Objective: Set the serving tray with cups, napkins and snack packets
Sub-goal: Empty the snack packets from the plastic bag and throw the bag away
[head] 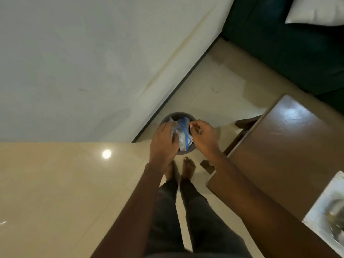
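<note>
Hands: left hand, right hand | gripping plastic bag (blue-striped) | over bin

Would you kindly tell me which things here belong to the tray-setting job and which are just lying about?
In hand:
- left hand and right hand, both on a clear plastic bag with a blue strip, above a grey bin

Lying about:
- wooden table
- green sofa
- white cushion
- bed

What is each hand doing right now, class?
Left hand: fingers closed on the clear plastic bag over the bin.
Right hand: pinched shut; its hold cannot be told.
</note>
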